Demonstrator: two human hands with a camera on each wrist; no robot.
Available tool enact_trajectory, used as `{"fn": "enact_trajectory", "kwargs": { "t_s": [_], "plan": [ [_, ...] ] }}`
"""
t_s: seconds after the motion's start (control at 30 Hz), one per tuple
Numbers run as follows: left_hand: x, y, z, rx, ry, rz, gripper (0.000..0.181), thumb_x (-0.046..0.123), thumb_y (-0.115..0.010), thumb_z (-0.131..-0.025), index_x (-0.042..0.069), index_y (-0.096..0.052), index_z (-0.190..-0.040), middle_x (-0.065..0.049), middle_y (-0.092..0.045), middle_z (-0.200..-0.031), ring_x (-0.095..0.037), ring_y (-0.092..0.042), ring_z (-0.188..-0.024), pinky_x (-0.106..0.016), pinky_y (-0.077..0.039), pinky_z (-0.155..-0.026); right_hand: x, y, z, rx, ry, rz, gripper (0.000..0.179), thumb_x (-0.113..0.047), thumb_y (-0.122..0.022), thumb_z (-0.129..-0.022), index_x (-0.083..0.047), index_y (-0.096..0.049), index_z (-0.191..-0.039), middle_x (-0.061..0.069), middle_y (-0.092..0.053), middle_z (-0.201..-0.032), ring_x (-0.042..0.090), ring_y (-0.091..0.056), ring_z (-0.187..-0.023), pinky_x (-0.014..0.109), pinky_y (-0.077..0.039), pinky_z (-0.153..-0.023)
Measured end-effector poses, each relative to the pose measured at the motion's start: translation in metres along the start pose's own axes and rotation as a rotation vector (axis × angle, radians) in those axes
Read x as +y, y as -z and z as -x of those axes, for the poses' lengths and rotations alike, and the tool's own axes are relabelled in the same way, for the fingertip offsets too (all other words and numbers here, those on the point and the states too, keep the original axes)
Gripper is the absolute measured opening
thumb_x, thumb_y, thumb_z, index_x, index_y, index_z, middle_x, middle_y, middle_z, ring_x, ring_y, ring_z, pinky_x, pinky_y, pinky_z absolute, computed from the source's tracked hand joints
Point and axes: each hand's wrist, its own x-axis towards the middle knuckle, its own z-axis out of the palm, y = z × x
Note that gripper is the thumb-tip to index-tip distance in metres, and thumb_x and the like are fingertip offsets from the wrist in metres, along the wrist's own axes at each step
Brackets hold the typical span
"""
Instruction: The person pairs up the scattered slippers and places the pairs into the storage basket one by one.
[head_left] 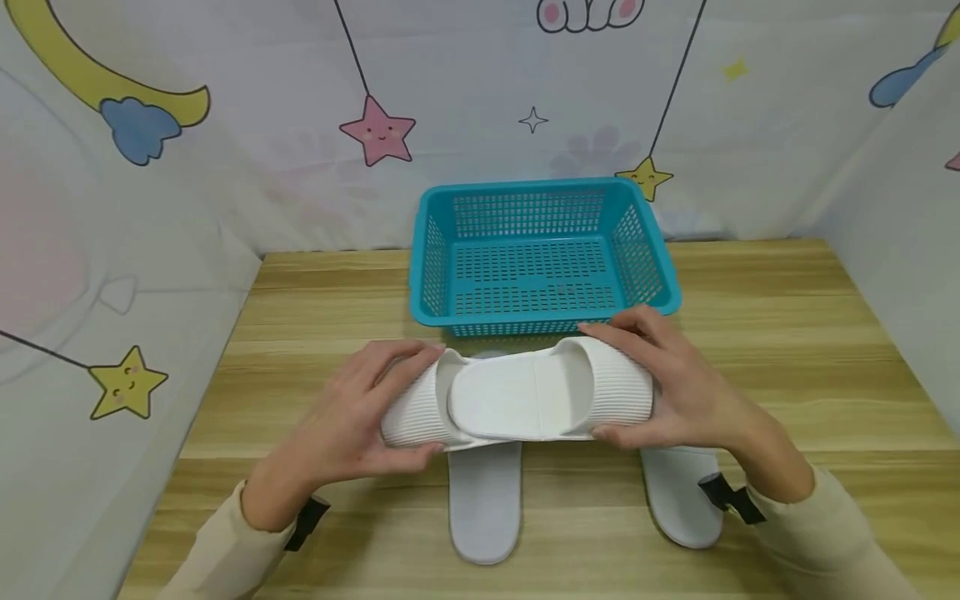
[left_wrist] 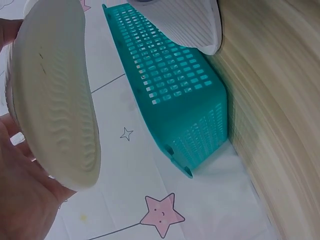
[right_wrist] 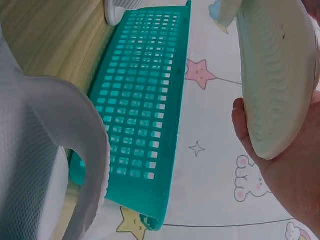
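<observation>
Nearest, two cream sleeves (head_left: 225,550) (head_left: 832,533) carry black wrist mounts (head_left: 306,523) (head_left: 731,497), and beyond them the rounded heels of a pale grey slipper (head_left: 485,508) and a second pale grey slipper (head_left: 684,500) show on the light wood-grained counter (head_left: 330,292); their front parts are largely hidden. Above these, the left hand (head_left: 375,408) grasps a white moulded slipper with a ribbed strap (head_left: 418,412) by its toe end, thumb on the near edge and fingers over the far one. The right hand (head_left: 678,396) has the same sort of grip round the ribbed toe of a matching white slipper (head_left: 517,396). The two point opposite ways, the matching one's heel lying over the other's inside, all held up in front of a turquoise perforated plastic basket (head_left: 528,254) farther back on the counter. The step in hand looks like holding this pair overlapped; the next move seems to call for both hands shifting together, evenly, so that the heels do not slide apart. Farthest stands a white cartoon-printed cloth backdrop (head_left: 465,100).
</observation>
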Motion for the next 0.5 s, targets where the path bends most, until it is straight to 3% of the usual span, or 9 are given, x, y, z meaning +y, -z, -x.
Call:
{"fn": "enact_trajectory", "kwargs": {
  "t_s": [0.37, 0.5],
  "plan": [
    [0.004, -0.013, -0.013, 0.076, -0.067, 0.01, 0.086, 0.066, -0.064, -0.09, 0.006, -0.056, -0.152, -0.013, -0.059, -0.143, -0.03, -0.06, -0.123, -0.049, -0.052, -0.096, -0.003, -0.002, -0.002, -0.044, -0.032, -0.013, 0.099, -0.06, -0.092, -0.072, -0.016, -0.056, -0.153, 0.004, -0.055, -0.132, 0.014, -0.049, -0.116, 0.036, -0.053, -0.08],
    [0.005, -0.018, -0.015, 0.074, -0.076, 0.02, 0.085, 0.067, -0.064, -0.091, 0.007, -0.057, -0.151, -0.011, -0.06, -0.143, -0.03, -0.06, -0.126, -0.05, -0.052, -0.099, -0.005, -0.003, -0.001, -0.069, -0.056, -0.003, 0.104, -0.056, -0.096, -0.068, -0.019, -0.054, -0.156, 0.003, -0.053, -0.134, 0.014, -0.049, -0.12, 0.037, -0.054, -0.082]
  ]
}}
